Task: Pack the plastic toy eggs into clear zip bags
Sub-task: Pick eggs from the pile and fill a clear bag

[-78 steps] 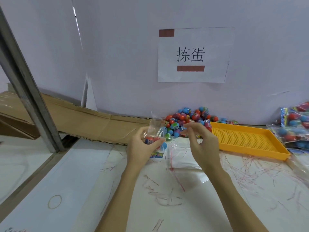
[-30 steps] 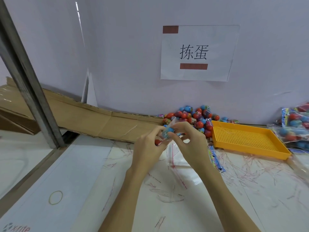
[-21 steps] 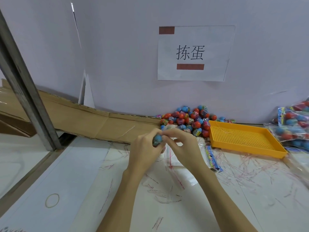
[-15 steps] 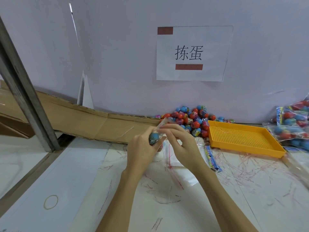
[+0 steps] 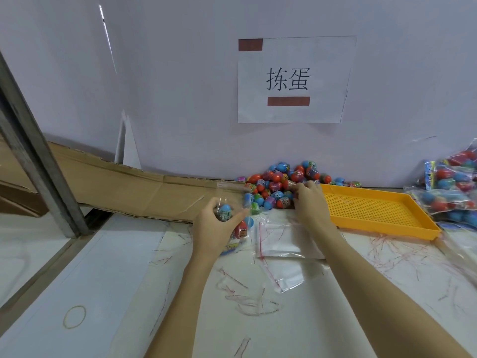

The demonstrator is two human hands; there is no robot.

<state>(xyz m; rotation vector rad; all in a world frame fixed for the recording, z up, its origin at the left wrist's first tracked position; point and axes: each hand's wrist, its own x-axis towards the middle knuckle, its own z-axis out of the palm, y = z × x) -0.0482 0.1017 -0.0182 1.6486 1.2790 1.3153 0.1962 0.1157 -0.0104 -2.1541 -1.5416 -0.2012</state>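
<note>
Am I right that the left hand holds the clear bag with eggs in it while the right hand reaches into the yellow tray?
Not quite. In the head view the left hand does hold the clear bag, but the right hand reaches into the egg pile, beside the yellow tray.

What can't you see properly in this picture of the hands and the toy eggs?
- Head view: the right hand reaches into the pile of red and blue plastic toy eggs; its fingers are hidden behind its back, so any grip is unclear.
- How many eggs are in the clear zip bag: the left hand covers part of it.
- The filled bags of eggs are cut off by the right edge.
- Egg label print: too small.
</note>
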